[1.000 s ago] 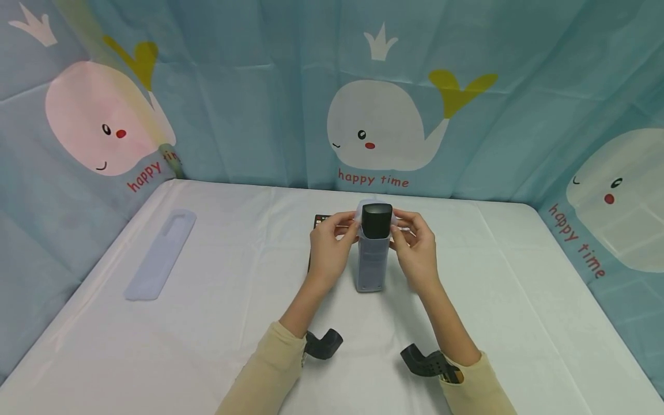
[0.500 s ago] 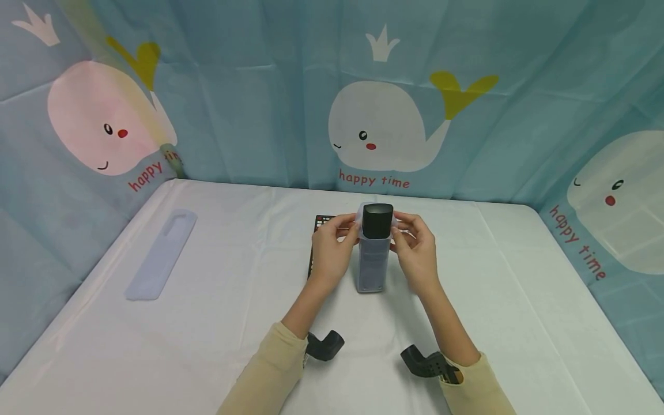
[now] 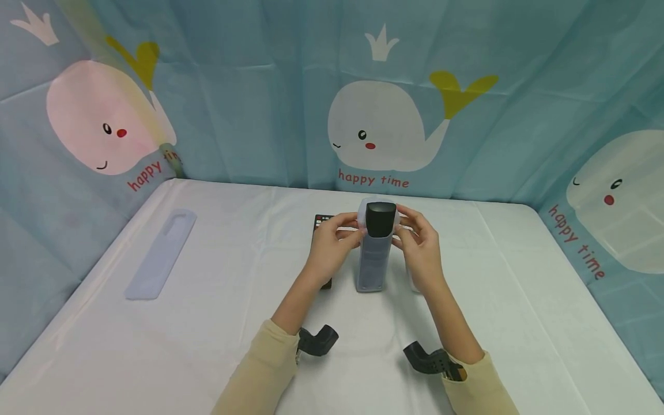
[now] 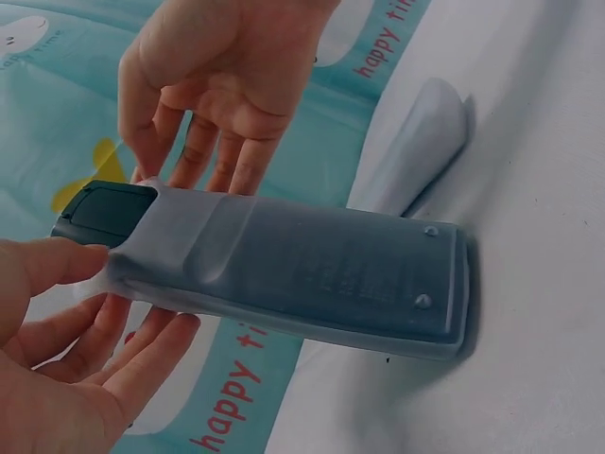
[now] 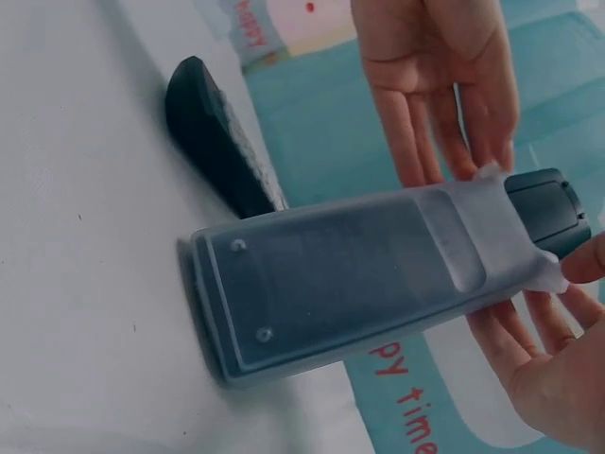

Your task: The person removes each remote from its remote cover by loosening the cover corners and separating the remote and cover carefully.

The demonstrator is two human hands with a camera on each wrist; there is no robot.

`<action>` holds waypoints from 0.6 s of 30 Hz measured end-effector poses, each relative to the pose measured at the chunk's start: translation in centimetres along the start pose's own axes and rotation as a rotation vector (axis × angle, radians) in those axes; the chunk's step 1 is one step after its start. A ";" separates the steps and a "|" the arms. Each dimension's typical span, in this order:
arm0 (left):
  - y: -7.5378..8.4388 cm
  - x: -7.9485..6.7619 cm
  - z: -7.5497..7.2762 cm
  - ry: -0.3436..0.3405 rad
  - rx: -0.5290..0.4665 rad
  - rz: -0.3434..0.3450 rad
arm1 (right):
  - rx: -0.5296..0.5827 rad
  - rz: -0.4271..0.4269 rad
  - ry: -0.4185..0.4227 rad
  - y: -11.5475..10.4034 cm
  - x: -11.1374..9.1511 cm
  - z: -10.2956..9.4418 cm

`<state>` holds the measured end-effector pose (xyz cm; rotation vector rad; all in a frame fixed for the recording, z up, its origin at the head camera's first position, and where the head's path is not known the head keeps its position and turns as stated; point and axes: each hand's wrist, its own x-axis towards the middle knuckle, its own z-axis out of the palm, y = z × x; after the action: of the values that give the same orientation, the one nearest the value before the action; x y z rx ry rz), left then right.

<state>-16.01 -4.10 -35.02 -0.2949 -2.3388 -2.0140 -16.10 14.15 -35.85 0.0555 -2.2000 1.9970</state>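
Observation:
A black remote control [image 3: 381, 219] stands on end on the white table, mostly inside a translucent silicone cover [image 4: 312, 265]. Its bare upper end shows out of the cover's mouth, while the lower end of the cover touches the table. My left hand [image 3: 329, 245] pinches the left edge of that mouth between thumb and fingers. On the opposite edge, my right hand [image 3: 421, 248] pinches the silicone the same way. In the right wrist view the cover's rim [image 5: 548, 272] is stretched out near the right thumb. The front of the remote faces away and is hidden.
Another black remote [image 5: 222, 142] lies on the table behind my left hand. A flat translucent cover [image 3: 162, 253] lies at far left. A pale, smooth object [image 4: 423, 142] lies beyond the right hand, mostly hidden in the head view. A blue whale-print curtain [image 3: 259, 115] surrounds the table.
The remote's upper end has tilted slightly right, with both hands shifting along. More of the lying remote's lower end shows, and a sliver of the pale object appears beside my right hand.

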 end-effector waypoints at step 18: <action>-0.2 -0.1 0.4 -0.031 0.090 0.000 | -0.008 -0.141 -0.014 -0.2 -0.3 -0.4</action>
<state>-15.88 -3.78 -35.29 -0.3241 -2.4391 -1.9109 -15.76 14.46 -35.61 0.2178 -2.1478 1.9178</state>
